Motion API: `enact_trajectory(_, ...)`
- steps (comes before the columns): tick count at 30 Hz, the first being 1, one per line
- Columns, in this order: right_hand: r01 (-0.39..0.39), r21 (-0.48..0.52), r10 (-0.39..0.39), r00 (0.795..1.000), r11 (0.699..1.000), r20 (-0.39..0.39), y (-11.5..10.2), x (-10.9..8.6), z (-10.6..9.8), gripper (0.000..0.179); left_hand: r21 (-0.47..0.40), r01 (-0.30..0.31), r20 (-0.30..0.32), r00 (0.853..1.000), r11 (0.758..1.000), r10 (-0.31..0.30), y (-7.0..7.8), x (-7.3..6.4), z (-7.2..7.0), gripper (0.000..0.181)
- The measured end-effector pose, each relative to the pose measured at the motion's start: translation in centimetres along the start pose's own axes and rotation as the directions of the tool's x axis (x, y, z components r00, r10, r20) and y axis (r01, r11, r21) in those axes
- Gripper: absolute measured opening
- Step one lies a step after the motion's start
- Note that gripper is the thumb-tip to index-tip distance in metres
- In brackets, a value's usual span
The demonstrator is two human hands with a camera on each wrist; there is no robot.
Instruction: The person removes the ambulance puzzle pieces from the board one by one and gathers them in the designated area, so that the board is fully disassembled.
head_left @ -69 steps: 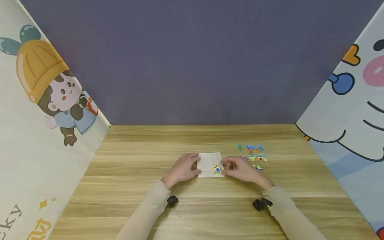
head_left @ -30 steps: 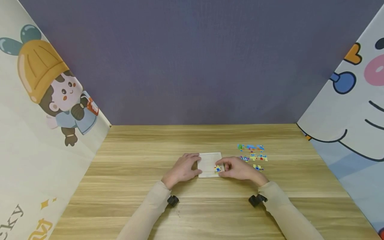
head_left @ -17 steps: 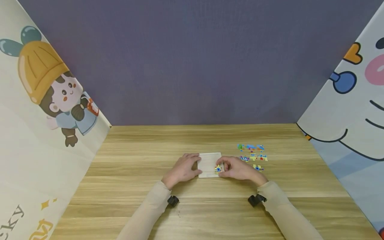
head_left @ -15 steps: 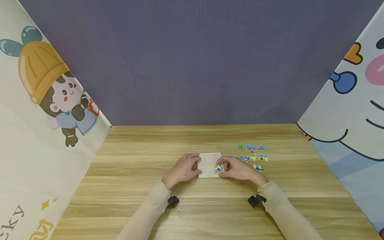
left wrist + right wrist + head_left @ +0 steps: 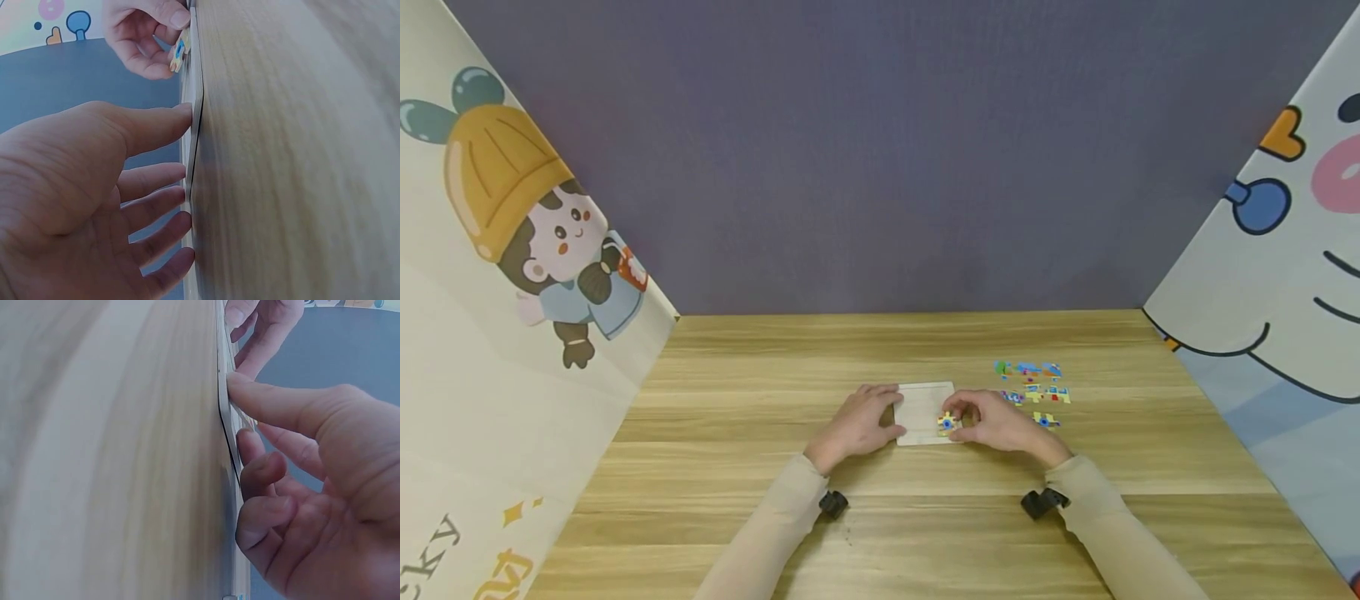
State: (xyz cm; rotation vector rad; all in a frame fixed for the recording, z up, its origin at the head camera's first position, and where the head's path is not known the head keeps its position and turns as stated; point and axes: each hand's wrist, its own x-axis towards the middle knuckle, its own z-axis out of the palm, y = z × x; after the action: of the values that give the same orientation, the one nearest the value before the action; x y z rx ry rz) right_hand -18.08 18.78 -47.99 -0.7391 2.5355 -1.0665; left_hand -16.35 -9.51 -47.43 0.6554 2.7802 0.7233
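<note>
A pale, shallow puzzle tray lies flat on the wooden table. Along its left edge rests my left hand, thumb at the near corner and fingertips at the far one; in the left wrist view the fingers of that hand are fairly straight. My right hand pinches a yellow jigsaw piece with a blue round mark over the tray's near right corner. The jigsaw piece looks tilted in the left wrist view. In the right wrist view my right thumb touches the tray's edge.
Right of the tray, several colourful jigsaw pieces lie in loose rows on the table. A yellow and blue piece is close to the right wrist. A dark wall stands behind, with cartoon panels at both sides.
Since the oldest frame my right hand has moved slightly left, its fingertips now over the tray's right edge. The yellow piece has shifted only a little. My left hand stays where it was.
</note>
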Motion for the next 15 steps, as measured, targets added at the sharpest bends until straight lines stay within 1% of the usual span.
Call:
enact_trajectory(6, 0.021, -0.001, -0.021, 1.000, 1.000, -0.016, 0.31, -0.03, 0.03, 0.034, 0.000, -0.001, 0.002, 1.000, 1.000, 0.001, 0.04, -0.03, -0.03, 0.058)
enact_trajectory(15, 0.030, -0.013, -0.030, 0.999, 0.999, -0.024, 0.65, -0.07, 0.05, 0.034, -0.005, 0.001, 0.002, 1.000, 1.000, -0.001, -0.03, -0.08, 0.04, 0.058)
